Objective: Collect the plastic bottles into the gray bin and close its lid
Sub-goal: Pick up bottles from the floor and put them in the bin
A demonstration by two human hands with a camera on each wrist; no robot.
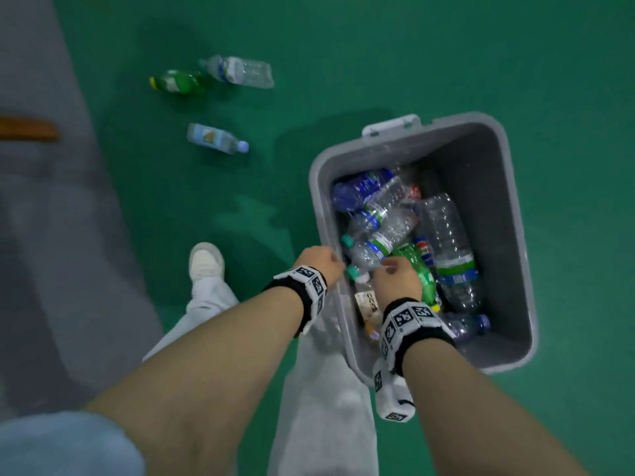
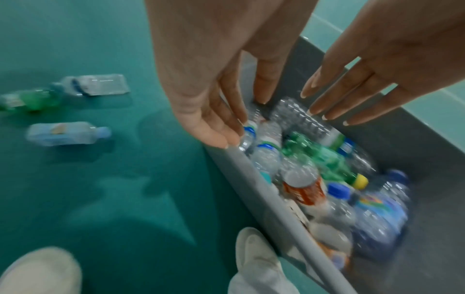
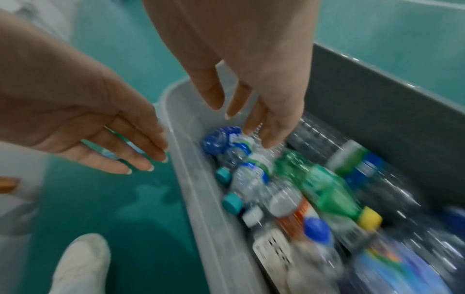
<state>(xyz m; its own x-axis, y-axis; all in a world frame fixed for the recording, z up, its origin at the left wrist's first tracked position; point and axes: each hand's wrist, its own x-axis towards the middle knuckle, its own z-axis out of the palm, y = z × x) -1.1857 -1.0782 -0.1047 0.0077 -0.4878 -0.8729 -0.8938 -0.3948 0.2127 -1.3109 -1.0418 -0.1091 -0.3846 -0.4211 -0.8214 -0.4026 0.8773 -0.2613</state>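
Observation:
The open gray bin [image 1: 512, 187] stands on the green floor and holds several plastic bottles, clear, green and blue-labelled [image 1: 446, 235]. My left hand [image 1: 321, 261] hovers at the bin's near-left rim [image 2: 264, 189] and holds nothing; its fingers [image 2: 221, 123] are straight. My right hand [image 1: 397, 274] is just inside the bin over the bottles, also empty, with straight fingers [image 3: 266, 123]. On the floor to the far left lie three bottles: a green one [image 1: 175, 82], a clear one [image 1: 242, 72] and a blue-labelled one [image 1: 216, 138]. No lid shows.
A white clasp [image 1: 391, 125] sits on the bin's far rim. My white shoe [image 1: 206, 259] and light trouser leg stand just left of the bin. A gray strip of floor [image 1: 41, 207] with a brown object [image 1: 27, 128] runs along the left.

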